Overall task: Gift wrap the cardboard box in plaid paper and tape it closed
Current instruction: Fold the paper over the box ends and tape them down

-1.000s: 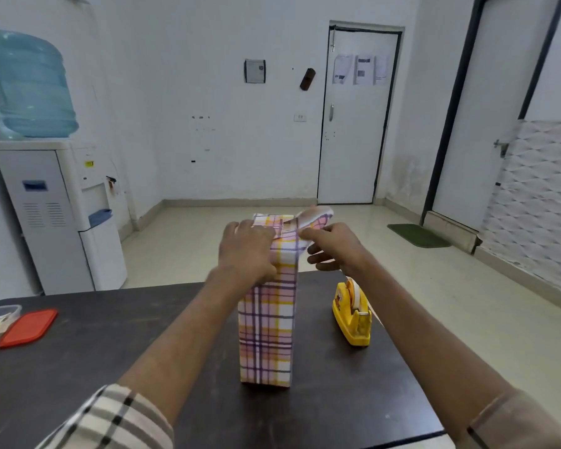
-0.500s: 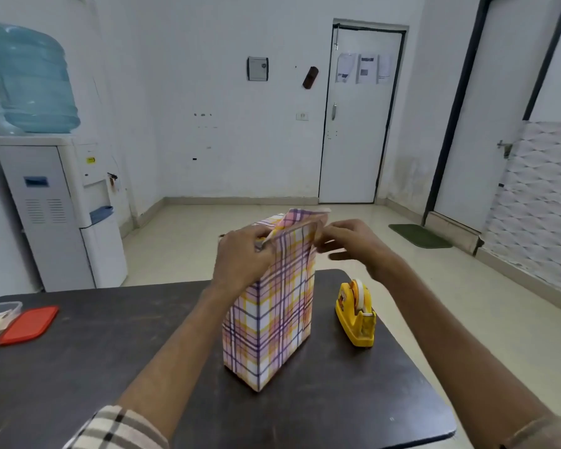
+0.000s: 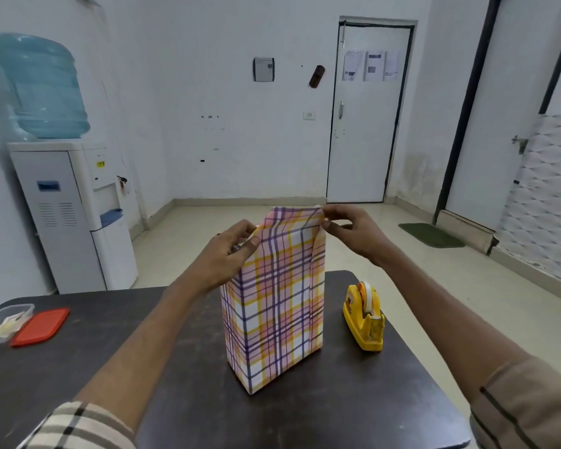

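Note:
The box wrapped in plaid paper [image 3: 277, 303] stands upright on the dark table [image 3: 78, 367], its broad side turned toward me. Loose paper rises above the box's top. My left hand [image 3: 230, 251] pinches the paper at the upper left corner, thumb on the near face. My right hand [image 3: 350, 228] pinches the paper's upper right corner between fingertips. A yellow tape dispenser [image 3: 365, 317] sits on the table just right of the box. The cardboard itself is hidden under the paper.
A clear plastic container [image 3: 4, 322] and its red lid [image 3: 41, 325] lie at the table's left edge. A water dispenser [image 3: 75, 209] stands beyond the table at left. The table's right edge falls off just past the tape dispenser.
The box has been turned from its narrow edge facing me to its broad side facing me. Both hands have spread apart to the top corners of the paper.

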